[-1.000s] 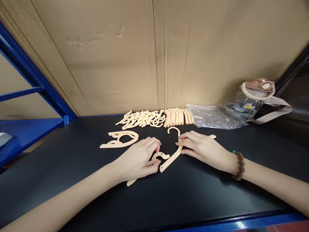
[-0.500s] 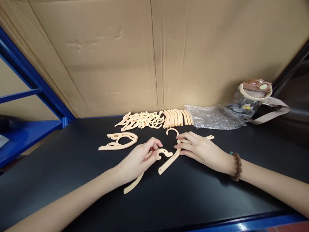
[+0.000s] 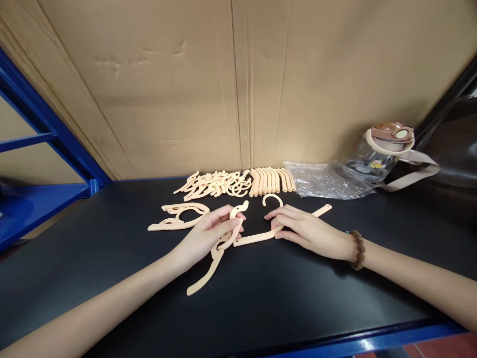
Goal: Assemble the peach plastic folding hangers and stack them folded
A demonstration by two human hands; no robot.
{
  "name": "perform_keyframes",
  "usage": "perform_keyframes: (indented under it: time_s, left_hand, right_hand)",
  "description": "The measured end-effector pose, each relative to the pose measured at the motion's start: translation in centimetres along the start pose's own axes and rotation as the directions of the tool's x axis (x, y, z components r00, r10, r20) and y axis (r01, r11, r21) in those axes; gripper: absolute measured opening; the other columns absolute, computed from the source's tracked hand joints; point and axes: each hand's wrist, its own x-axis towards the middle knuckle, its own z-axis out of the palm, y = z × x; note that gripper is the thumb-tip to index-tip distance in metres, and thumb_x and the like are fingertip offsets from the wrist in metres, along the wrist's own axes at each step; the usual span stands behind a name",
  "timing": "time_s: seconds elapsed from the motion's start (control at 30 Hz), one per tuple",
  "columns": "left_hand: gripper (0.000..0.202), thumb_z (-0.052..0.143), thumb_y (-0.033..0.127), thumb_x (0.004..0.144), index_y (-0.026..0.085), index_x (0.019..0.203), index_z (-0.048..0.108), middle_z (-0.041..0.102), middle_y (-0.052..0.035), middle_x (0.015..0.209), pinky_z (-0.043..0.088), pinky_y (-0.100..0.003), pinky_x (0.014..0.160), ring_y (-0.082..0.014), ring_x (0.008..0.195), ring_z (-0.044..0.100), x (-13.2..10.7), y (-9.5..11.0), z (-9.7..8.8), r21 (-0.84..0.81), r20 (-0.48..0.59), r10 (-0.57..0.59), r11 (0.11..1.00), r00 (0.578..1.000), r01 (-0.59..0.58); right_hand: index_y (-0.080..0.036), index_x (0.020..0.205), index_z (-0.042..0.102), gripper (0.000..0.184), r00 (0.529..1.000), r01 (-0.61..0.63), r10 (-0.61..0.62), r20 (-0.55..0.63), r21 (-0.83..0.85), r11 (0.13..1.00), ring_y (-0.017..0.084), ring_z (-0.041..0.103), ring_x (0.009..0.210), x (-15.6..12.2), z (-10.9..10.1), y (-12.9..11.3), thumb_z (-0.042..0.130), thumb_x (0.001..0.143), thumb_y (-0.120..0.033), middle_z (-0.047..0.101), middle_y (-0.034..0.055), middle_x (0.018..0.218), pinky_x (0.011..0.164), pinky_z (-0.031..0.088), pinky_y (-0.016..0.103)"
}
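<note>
My left hand (image 3: 208,233) is closed on some beige curved hanger parts (image 3: 231,238); one has a wavy end that sticks up past the fingertips. A long curved piece (image 3: 205,274) hangs down toward me from under that hand. My right hand (image 3: 309,229) grips a beige folding hanger (image 3: 257,239) at its middle, low over the black table. The hanger's hook (image 3: 274,199) points away from me, and its arms reach out on both sides of the hand. Its joint is hidden under my fingers.
Left of my hands lies a folded hanger (image 3: 179,216). Farther back are a heap of loose hanger parts (image 3: 216,184), a row of hanger arms (image 3: 270,181), a clear plastic bag (image 3: 328,180) and a strapped bottle (image 3: 380,154). A cardboard wall (image 3: 167,99) stands behind the black table (image 3: 242,318).
The parts in my left hand have turned, with the wavy end now pointing up. The hanger's left arm has swung upward, opening the arms wider, and its hook has shifted slightly right.
</note>
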Motion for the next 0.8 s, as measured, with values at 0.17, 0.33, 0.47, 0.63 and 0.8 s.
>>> perform_keyframes:
  time_s: [0.17, 0.33, 0.47, 0.63, 0.8]
  left_hand:
    - [0.023, 0.06, 0.039, 0.086, 0.019, 0.097, 0.062, 0.066, -0.0006, 0.083, 0.043, -0.025, 0.075, -0.0141, 0.08, 0.059, -0.2, -0.1, -0.2, -0.014, -0.05, -0.048, 0.999, 0.998, 0.047]
    - [0.029, 0.06, 0.041, 0.086, 0.019, 0.105, 0.06, 0.068, -0.0023, 0.086, 0.044, -0.026, 0.077, -0.0151, 0.083, 0.059, -0.3, -0.2, -0.1, -0.062, -0.077, -0.05, 0.997, 0.996, 0.046]
    - [0.026, 0.057, 0.041, 0.088, 0.021, 0.105, 0.058, 0.062, 0.0011, 0.081, 0.042, -0.023, 0.067, -0.0116, 0.072, 0.054, -0.4, 0.1, 0.1, -0.062, -0.141, -0.008, 0.998, 0.99, -0.001]
    - [0.016, 0.052, 0.033, 0.091, 0.018, 0.084, 0.054, 0.049, 0.0046, 0.067, 0.04, -0.02, 0.065, -0.0085, 0.064, 0.046, -0.6, 0.9, 0.2, 0.035, -0.163, 0.133, 0.991, 0.978, -0.129]
    - [0.019, 0.047, 0.038, 0.093, 0.02, 0.095, 0.052, 0.037, 0.0076, 0.061, 0.031, -0.02, 0.048, -0.0062, 0.048, 0.03, -0.7, 0.7, 0.2, 0.105, -0.089, 0.116, 0.989, 0.989, -0.107]
  right_hand:
    - [-0.02, 0.095, 0.056, 0.018, 1.0, 0.02, -0.019, -0.024, 0.04, 0.999, 0.017, 0.051, 0.101, -0.1, 0.1, 0.3, 0.04, 0.099, -0.028, 0.06, 0.0048, 0.111, 0.089, 0.044, 0.033]
    - [-0.02, 0.097, 0.056, 0.018, 0.999, 0.03, -0.027, -0.046, 0.052, 0.998, 0.017, 0.051, 0.097, -0.1, 0.0, 0.5, 0.04, 0.099, -0.027, 0.06, 0.0046, 0.105, 0.086, 0.043, 0.031]
    - [-0.019, 0.094, 0.058, 0.019, 0.999, 0.028, -0.026, -0.043, 0.05, 0.998, 0.015, 0.051, 0.089, -0.2, 0.0, 0.3, 0.04, 0.099, -0.026, 0.06, 0.0031, 0.095, 0.08, 0.043, 0.029]
    - [-0.02, 0.099, 0.061, 0.017, 0.996, 0.038, -0.034, -0.076, 0.047, 0.998, 0.014, 0.053, 0.085, -0.4, 0.2, 0.1, 0.048, 0.096, -0.03, 0.062, 0.0022, 0.093, 0.075, 0.043, 0.027]
    - [-0.02, 0.102, 0.064, 0.02, 0.997, 0.036, -0.036, -0.074, 0.001, 0.999, 0.014, 0.054, 0.082, -0.5, 0.2, 0.0, 0.05, 0.095, -0.034, 0.061, 0.0021, 0.09, 0.071, 0.043, 0.026]
